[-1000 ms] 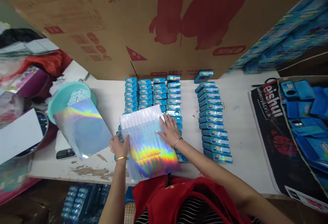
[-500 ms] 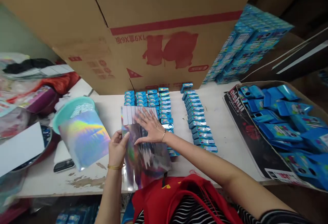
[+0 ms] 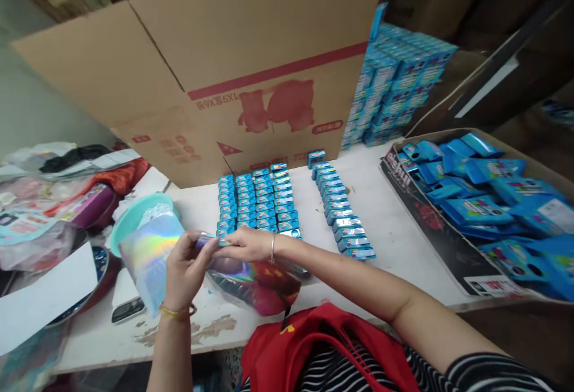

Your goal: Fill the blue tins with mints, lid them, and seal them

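Note:
A shiny holographic sheet (image 3: 255, 284) is lifted off the table and bent between my two hands, over the table's front edge. The fingers and thumb of my left hand (image 3: 191, 263) pinch its left end. My right hand (image 3: 249, 245) closes on the sheet's upper edge, close beside the left; its fingertips are partly hidden. Just beyond the hands, small blue boxes (image 3: 264, 201) stand in several columns. A second holographic sheet (image 3: 150, 248) leans by the turquoise basin (image 3: 130, 216), left of my left hand.
Another row of blue boxes (image 3: 336, 201) runs to the right. An open carton (image 3: 421, 224) of larger blue boxes fills the right side. A big cardboard box (image 3: 251, 39) walls off the back, beside stacked blue boxes (image 3: 394, 81). At left are a white sheet (image 3: 45, 299) and a phone (image 3: 128, 309).
The holographic sheet has gone from lying flat over the boxes to raised and bent. My right hand has changed from spread on it to gripping its edge. The view has shifted.

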### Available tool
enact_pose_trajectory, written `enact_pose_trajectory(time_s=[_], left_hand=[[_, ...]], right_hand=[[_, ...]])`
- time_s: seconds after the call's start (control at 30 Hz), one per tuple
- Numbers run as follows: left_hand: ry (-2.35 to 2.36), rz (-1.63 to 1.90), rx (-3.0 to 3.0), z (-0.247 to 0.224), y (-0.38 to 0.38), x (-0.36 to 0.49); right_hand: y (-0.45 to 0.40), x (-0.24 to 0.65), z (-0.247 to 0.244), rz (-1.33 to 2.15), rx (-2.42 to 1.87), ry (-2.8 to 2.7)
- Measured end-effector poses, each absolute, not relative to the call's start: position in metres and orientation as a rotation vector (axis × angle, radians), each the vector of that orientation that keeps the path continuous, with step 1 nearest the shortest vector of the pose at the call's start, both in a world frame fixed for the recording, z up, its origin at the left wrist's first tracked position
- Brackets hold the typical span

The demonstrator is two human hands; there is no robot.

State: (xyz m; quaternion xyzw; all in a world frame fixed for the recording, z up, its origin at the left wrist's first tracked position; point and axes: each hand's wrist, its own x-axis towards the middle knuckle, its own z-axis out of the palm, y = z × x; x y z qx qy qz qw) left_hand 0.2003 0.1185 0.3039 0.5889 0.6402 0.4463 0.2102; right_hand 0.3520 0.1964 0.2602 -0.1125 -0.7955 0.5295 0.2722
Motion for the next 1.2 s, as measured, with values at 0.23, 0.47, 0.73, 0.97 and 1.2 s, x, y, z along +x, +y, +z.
enact_pose_trajectory(time_s=[0.23, 0.47, 0.73, 0.97, 1.2], left_hand=[[2.316, 1.351, 1.346, 0.246, 0.145, 0.163], [2.678, 0.715, 1.461, 0.164, 0.172, 0.144], [1.809, 0.034, 2.095, 0.124, 0.220, 0.163], [2.076, 0.058, 2.067, 0.093, 0.263, 0.157], [1.886, 0.224, 2.381, 0.075, 0.293, 0.191]], right_hand=[[0.230, 0.379, 0.205, 1.423, -0.490, -2.210], [0.255, 0.385, 0.139, 1.559, -0.858, -2.304], [0.287, 0.369, 0.098, 1.610, -1.030, -2.154], [0.311, 0.354, 0.062, 1.607, -1.360, -1.763], [0.328, 0.343, 0.050, 1.887, -1.332, -1.569]])
